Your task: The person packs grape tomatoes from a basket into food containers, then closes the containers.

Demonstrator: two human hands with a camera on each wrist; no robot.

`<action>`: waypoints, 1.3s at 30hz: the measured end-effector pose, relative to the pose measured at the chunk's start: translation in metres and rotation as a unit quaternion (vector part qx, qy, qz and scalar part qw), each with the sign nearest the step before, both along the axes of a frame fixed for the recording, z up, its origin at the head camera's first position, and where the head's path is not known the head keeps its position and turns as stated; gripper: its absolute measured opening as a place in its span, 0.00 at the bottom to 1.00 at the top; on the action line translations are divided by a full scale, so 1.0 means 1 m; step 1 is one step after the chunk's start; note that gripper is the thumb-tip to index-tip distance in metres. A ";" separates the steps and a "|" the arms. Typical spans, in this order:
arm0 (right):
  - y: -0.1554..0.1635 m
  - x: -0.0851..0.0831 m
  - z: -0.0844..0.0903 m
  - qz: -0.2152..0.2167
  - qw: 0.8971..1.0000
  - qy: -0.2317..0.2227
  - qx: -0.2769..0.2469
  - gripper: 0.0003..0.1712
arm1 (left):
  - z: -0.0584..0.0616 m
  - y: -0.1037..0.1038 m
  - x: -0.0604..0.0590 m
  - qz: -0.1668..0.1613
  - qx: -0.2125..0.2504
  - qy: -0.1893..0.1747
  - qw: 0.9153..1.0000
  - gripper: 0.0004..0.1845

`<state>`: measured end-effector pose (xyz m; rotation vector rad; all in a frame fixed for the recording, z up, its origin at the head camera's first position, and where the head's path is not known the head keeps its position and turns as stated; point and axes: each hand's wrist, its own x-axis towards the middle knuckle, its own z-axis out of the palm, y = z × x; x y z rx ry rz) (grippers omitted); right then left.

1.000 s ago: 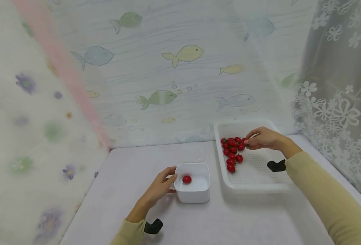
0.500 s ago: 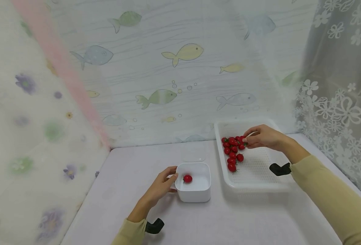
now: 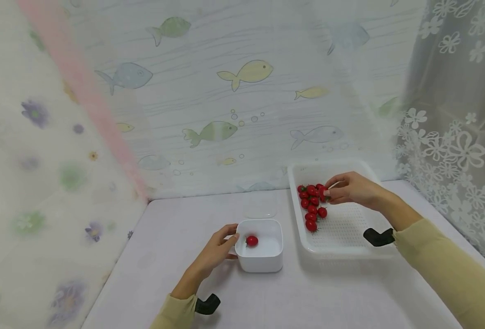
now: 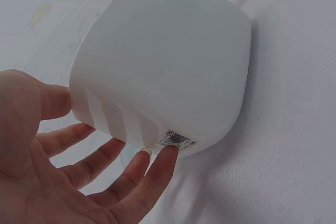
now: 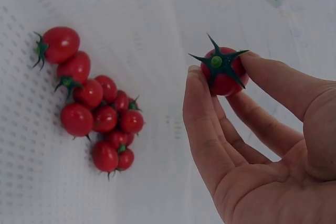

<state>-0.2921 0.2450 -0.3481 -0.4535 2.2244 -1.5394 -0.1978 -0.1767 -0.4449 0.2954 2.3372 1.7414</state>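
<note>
Left hand: left hand point(image 3: 215, 250) rests with relaxed, straight fingers point(image 4: 157, 169) against the wall of the white bowl point(image 3: 260, 256), which holds one tomato point(image 3: 251, 241).
Right hand: right hand point(image 3: 351, 188) pinches a cherry tomato point(image 5: 223, 70) between thumb and fingertips above the white tray point(image 3: 341, 246), beside the tomato pile point(image 3: 311, 203).
Risk: the smooth, round tomato may slip from the light pinch and roll; too firm a squeeze could split it.
Surface: pale table point(image 3: 176, 274).
Room: fish-print curtain point(image 3: 246, 73) behind; lace curtain point(image 3: 456, 128) at right.

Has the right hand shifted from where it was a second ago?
Barely. In the head view the right hand, pinching a tomato, stays over the tray's far left part beside the tomato pile.
</note>
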 end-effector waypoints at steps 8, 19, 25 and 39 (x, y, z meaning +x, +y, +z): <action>-0.012 0.015 0.003 0.008 1.000 0.018 0.001 0.26 | 0.001 0.000 0.001 0.000 0.000 -0.001 1.000 0.24; -0.031 0.030 0.003 0.007 0.999 0.040 0.019 0.25 | -0.002 0.000 0.000 0.004 -0.008 -0.001 1.000 0.24; -0.044 0.038 0.006 0.017 0.998 0.055 0.009 0.23 | -0.002 0.000 -0.001 0.003 -0.007 0.001 1.000 0.23; -0.079 0.059 -0.004 0.030 0.995 0.094 0.016 0.17 | 0.000 0.002 0.000 0.007 -0.004 -0.003 1.000 0.25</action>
